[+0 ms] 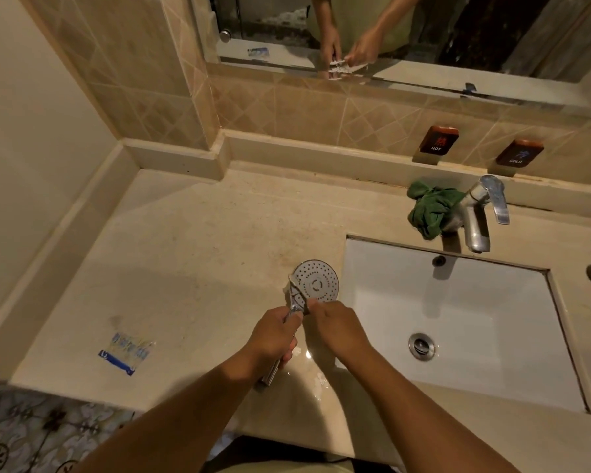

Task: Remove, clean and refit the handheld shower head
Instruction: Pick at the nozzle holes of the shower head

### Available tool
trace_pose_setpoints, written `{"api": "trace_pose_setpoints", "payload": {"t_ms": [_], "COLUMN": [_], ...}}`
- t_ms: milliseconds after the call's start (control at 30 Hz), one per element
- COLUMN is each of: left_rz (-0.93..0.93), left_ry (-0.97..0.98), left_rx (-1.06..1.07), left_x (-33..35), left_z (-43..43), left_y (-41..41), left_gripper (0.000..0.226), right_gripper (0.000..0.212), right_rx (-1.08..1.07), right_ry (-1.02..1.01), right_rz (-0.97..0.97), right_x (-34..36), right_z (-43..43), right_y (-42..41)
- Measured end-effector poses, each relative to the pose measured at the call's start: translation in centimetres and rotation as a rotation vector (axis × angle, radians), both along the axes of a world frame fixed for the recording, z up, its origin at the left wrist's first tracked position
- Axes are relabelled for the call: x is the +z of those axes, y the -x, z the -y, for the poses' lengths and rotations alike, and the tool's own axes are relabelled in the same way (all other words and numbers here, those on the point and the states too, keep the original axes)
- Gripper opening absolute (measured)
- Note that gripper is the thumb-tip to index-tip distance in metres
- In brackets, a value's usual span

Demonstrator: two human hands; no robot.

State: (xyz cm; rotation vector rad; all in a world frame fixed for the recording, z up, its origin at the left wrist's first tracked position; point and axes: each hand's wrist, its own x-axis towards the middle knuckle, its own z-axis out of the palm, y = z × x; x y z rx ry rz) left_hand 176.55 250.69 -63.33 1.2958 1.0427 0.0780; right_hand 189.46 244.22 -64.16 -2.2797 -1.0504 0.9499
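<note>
1. Removal apparently done: shower head (316, 285) free of any hose, held over the desk (185, 250) just left of the sink (458, 319), spray face up.
2. Left hand (270, 336) clenched round the chrome handle, near end of the handle poking out below the fist.
3. Right hand (335, 327) at the near edge of the face, fingers curled down onto it. Impossible to tell whether pinching the rim, holding something small or only rubbing.
4. Cleaning probably under way. Green cloth (430, 209) lying far right beside the tap (478, 213), well apart from both hands. No stream visible from the tap.
5. Left to do: finish cleaning, perhaps rinse, then refit. Fitting point out of view.
</note>
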Motion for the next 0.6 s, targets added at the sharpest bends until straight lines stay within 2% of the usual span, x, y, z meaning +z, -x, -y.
{"api": "trace_pose_setpoints", "payload": {"t_ms": [167,300,467,600], "left_rz": [-0.024,-0.005,0.004,0.001], "left_ry": [-0.038,-0.024,0.037,0.097], "left_rx": [-0.063,-0.065,-0.038,0.007], "left_x": [0.0,0.3,0.2,-0.2], "left_z": [0.2,0.2,0.1,0.1], "left_y": [0.2,0.2,0.2,0.2], "left_gripper": [0.033,0.034,0.033,0.031], "right_gripper": [0.057,0.051,0.055,0.046], "right_rx": [-0.11,-0.173,-0.112,0.047], "right_ry": [0.015,0.02,0.025,0.013], "right_rz": [-0.037,-0.017,-0.056,0.05], "right_x": [0.8,1.7,0.8,0.4], "right_z": [-0.5,-0.6,0.0,1.4], "right_y": [-3.1,-5.3,-2.4,0.9]}}
